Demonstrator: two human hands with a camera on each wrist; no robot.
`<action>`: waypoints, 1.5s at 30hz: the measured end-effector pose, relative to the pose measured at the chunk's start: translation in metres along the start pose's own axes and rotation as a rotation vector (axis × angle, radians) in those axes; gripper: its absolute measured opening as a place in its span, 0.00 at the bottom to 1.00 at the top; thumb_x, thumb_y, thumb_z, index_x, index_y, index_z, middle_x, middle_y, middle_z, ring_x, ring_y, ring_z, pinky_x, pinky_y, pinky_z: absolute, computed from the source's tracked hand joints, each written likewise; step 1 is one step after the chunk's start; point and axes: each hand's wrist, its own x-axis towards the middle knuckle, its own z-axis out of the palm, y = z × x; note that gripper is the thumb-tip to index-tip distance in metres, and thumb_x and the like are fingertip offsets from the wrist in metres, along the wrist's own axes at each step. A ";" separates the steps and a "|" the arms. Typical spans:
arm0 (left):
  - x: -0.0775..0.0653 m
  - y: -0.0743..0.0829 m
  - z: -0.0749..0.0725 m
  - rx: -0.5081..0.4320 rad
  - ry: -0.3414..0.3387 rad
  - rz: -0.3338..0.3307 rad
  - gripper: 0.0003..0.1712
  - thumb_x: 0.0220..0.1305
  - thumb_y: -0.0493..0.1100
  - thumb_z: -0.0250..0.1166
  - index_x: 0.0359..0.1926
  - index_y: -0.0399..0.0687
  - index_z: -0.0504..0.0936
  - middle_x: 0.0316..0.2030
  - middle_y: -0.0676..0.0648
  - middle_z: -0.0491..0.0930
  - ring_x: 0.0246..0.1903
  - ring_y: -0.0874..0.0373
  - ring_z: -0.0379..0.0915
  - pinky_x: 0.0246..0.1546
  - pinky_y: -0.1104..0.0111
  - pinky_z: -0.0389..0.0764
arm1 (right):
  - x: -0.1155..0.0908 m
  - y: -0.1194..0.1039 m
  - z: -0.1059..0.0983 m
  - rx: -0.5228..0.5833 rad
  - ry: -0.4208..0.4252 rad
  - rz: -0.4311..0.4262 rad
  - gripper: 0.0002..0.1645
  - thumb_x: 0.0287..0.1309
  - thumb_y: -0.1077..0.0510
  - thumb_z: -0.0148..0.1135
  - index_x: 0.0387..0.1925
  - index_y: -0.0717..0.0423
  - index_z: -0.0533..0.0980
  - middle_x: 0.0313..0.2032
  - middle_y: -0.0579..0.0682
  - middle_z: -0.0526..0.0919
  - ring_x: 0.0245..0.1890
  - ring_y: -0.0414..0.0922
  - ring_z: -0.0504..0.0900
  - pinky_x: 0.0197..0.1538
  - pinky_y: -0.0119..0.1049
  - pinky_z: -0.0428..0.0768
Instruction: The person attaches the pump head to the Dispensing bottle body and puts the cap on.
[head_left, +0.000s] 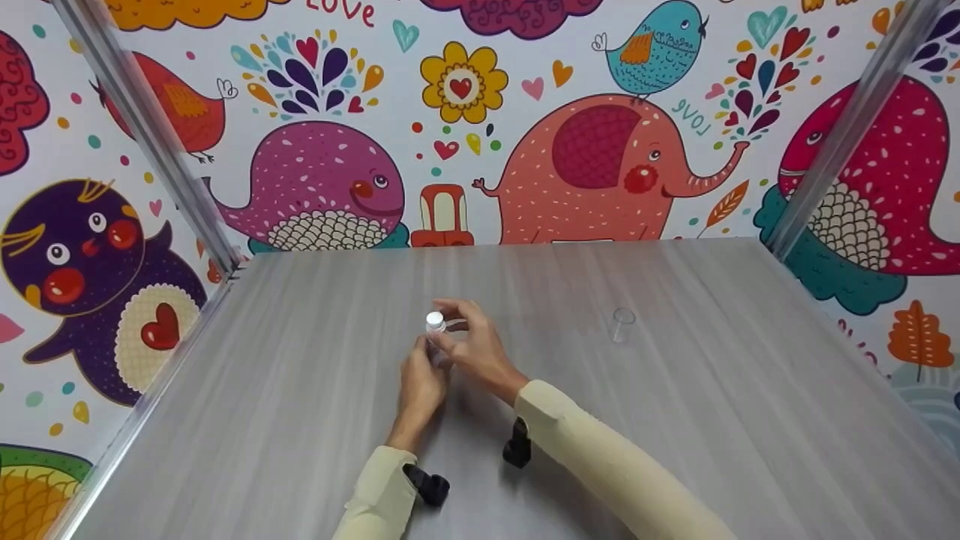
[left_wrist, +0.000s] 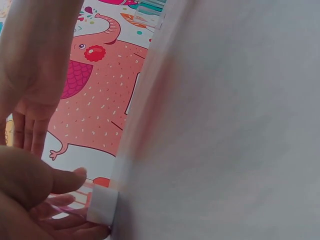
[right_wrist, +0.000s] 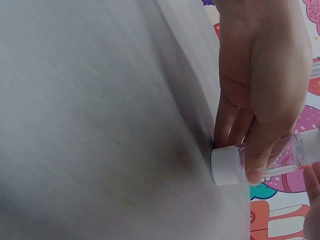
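A small clear bottle point(right_wrist: 282, 167) has a white cap point(head_left: 435, 321) on top and a white end piece point(right_wrist: 227, 166) at its bottom, near the table. Around the clear body curl the thumb and fingers of my left hand point(head_left: 422, 382), with the thumb lying along its side. My right hand point(head_left: 480, 349) comes in from the right, thumb and forefinger curled about the cap. In the right wrist view only the ends of its fingers show at the frame's edge, beside the cap. The left wrist view catches the white end piece point(left_wrist: 102, 206) below the left fingers.
A small clear cup point(head_left: 622, 326) stands upright on the grey table point(head_left: 712, 420), to the right of the hands. Behind the table rises a wall point(head_left: 517, 150) with painted animals. Metal frame posts point(head_left: 142, 135) stand at both sides.
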 end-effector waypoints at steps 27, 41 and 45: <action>0.003 0.001 0.001 0.041 -0.020 -0.045 0.12 0.55 0.32 0.62 0.41 0.38 0.73 0.34 0.40 0.80 0.34 0.48 0.75 0.36 0.56 0.74 | 0.011 0.035 0.004 -0.114 -0.022 -0.042 0.14 0.56 0.62 0.60 0.46 0.52 0.76 0.43 0.46 0.79 0.45 0.40 0.78 0.52 0.45 0.76; 0.001 0.000 0.000 0.024 0.000 -0.018 0.16 0.53 0.31 0.62 0.44 0.35 0.73 0.42 0.34 0.80 0.45 0.42 0.77 0.42 0.53 0.75 | 0.012 0.036 0.002 -0.120 -0.028 -0.083 0.22 0.52 0.58 0.65 0.51 0.54 0.74 0.45 0.49 0.79 0.46 0.42 0.78 0.49 0.39 0.78; 0.000 0.000 0.001 -0.009 0.012 -0.013 0.19 0.53 0.30 0.63 0.47 0.36 0.73 0.45 0.32 0.79 0.48 0.41 0.76 0.45 0.52 0.75 | 0.011 0.034 0.001 -0.108 -0.040 -0.072 0.24 0.52 0.54 0.65 0.52 0.52 0.73 0.48 0.49 0.78 0.49 0.42 0.77 0.51 0.39 0.77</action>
